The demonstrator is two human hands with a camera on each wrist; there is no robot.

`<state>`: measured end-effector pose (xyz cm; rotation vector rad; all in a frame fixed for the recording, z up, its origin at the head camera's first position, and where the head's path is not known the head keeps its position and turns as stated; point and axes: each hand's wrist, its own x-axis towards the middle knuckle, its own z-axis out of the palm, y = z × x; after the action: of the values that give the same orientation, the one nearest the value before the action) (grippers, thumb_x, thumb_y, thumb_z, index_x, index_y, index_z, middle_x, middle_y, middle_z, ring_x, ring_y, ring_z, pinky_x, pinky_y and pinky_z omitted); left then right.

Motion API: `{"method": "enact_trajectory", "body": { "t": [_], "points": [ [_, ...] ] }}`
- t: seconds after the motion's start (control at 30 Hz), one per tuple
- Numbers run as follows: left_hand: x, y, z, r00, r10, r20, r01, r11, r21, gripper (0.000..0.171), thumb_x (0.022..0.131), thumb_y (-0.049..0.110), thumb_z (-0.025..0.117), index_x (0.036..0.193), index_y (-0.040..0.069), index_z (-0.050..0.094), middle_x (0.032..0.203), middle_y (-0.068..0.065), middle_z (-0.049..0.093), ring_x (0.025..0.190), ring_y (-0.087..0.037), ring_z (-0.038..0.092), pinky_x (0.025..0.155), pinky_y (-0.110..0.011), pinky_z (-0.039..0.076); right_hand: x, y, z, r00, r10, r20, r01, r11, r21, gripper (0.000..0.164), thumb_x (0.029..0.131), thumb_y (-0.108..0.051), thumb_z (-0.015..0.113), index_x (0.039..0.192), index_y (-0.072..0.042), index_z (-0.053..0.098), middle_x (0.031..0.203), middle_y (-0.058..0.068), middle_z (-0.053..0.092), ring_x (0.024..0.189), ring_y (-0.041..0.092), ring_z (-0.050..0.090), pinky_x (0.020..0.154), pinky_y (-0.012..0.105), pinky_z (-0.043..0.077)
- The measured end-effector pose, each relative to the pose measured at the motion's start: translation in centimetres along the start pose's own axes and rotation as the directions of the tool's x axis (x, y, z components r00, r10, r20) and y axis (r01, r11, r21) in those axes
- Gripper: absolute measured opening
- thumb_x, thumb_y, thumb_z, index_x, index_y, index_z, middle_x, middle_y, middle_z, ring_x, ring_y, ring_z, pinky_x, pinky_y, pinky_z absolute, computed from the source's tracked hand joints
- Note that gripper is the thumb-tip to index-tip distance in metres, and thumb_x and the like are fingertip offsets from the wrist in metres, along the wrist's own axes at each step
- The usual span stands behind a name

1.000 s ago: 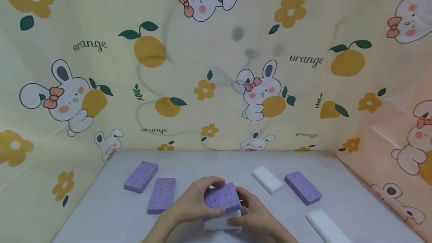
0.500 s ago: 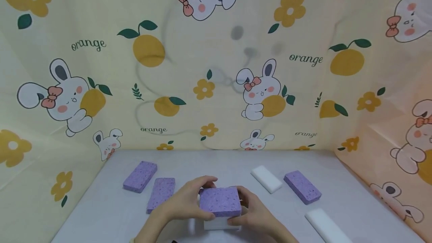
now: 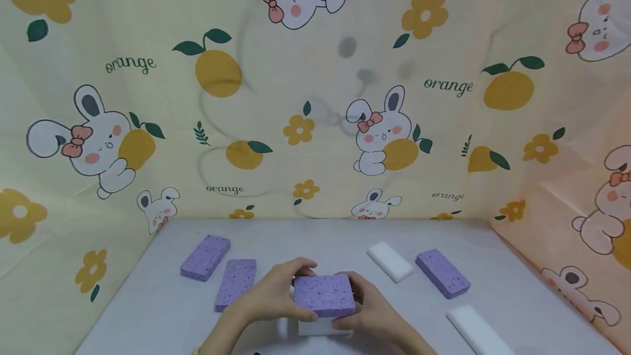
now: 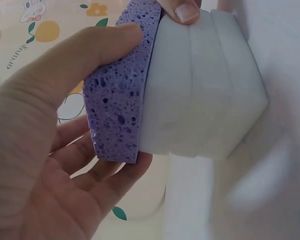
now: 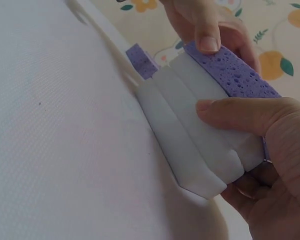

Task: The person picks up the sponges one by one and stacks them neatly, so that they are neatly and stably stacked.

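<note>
Left hand [image 3: 276,293]: bare, slim fingers. Right hand [image 3: 370,310], right of left hand: bare, short rounded thumbnail [image 4: 187,13]. Left forearm [image 3: 223,334], below left hand: bare; pale yellowish edge [image 3: 195,351] at lower end, too cropped to identify.

Your left hand [image 4: 32,135] grips a purple sponge [image 4: 115,95], thumb opposite fingers | sponge rests against three stacked white sponges [image 4: 190,90] | your right hand [image 4: 182,11] touches the stack at view top | printed cloth [image 4: 65,15] behind | pale table [image 4: 290,120] at right

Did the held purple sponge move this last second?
Yes: in the head view, the held purple sponge turned clockwise, now nearly parallel to the table's back edge.
</note>
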<state>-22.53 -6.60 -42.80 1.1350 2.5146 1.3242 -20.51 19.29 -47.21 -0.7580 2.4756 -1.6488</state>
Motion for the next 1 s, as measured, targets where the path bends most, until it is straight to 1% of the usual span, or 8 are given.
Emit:
{"method": "enact_trajectory", "body": {
  "t": [0.23, 0.33, 0.47, 0.6, 0.83, 1.0],
  "points": [
    [0.11, 0.19, 0.03, 1.000, 0.003, 0.000, -0.003, 1.000, 0.009, 0.080, 0.065, 0.031, 0.092, 0.133, 0.017, 0.052, 0.112, 0.011, 0.062, 0.100, -0.005, 0.058, 0.094, -0.032, 0.047, 0.05, 0.21, 0.06, 1.000, 0.026, -0.006, -0.027, 0.999, -0.041, 0.077, 0.068, -0.022, 0.090, 0.133, -0.011, 0.051, 0.122, 0.001, 0.060, 0.109, 0.022, 0.059, 0.094, 0.030, 0.046],
    [0.09, 0.12, 0.02, 1.000, 0.006, 0.000, -0.006, 1.000, 0.004, 0.080, 0.065, 0.032, 0.092, 0.133, 0.017, 0.052, 0.112, 0.011, 0.063, 0.100, -0.005, 0.058, 0.094, -0.031, 0.047, 0.09, 0.19, 0.08, 1.000, 0.031, -0.005, -0.031, 0.999, -0.042, 0.076, 0.068, -0.022, 0.090, 0.133, -0.012, 0.052, 0.121, 0.001, 0.061, 0.108, 0.022, 0.059, 0.094, 0.030, 0.046],
    [0.05, -0.04, 0.04, 1.000, 0.001, 0.006, -0.001, 1.000, -0.007, 0.080, 0.065, 0.033, 0.092, 0.133, 0.018, 0.052, 0.112, 0.011, 0.063, 0.100, -0.006, 0.058, 0.092, -0.030, 0.048, 0.11, 0.23, 0.11, 1.000, 0.029, -0.001, -0.029, 0.999, -0.026, 0.075, 0.068, -0.021, 0.091, 0.132, -0.012, 0.052, 0.121, 0.001, 0.061, 0.108, 0.023, 0.059, 0.094, 0.030, 0.046],
    [0.05, -0.16, -0.04, 1.000, -0.024, 0.010, 0.024, 1.000, -0.012, 0.080, 0.065, 0.035, 0.092, 0.133, 0.017, 0.053, 0.112, 0.012, 0.062, 0.100, -0.005, 0.057, 0.090, -0.030, 0.049, 0.13, 0.27, 0.12, 1.000, 0.030, -0.002, -0.030, 0.999, -0.014, 0.075, 0.068, -0.020, 0.091, 0.132, -0.011, 0.052, 0.122, 0.002, 0.061, 0.110, 0.022, 0.059, 0.095, 0.029, 0.045],
    [0.23, -0.13, -0.06, 0.998, -0.050, 0.026, 0.051, 0.998, -0.031, 0.079, 0.066, 0.035, 0.091, 0.131, 0.014, 0.053, 0.111, 0.013, 0.062, 0.100, -0.005, 0.057, 0.090, -0.030, 0.049, 0.08, 0.21, 0.01, 0.999, 0.042, 0.021, -0.043, 0.998, 0.046, 0.074, 0.071, -0.015, 0.089, 0.134, -0.009, 0.050, 0.125, 0.005, 0.059, 0.112, 0.026, 0.057, 0.096, 0.029, 0.044],
    [0.16, -0.17, -0.03, 0.997, -0.067, 0.027, 0.068, 0.997, -0.039, 0.078, 0.065, 0.035, 0.092, 0.130, 0.014, 0.054, 0.110, 0.013, 0.062, 0.099, -0.005, 0.058, 0.090, -0.029, 0.049, 0.05, 0.10, 0.08, 0.998, 0.049, 0.025, -0.050, 0.998, 0.043, 0.073, 0.071, -0.015, 0.089, 0.133, -0.008, 0.050, 0.124, 0.006, 0.059, 0.112, 0.026, 0.057, 0.095, 0.028, 0.045]
  ]
}}
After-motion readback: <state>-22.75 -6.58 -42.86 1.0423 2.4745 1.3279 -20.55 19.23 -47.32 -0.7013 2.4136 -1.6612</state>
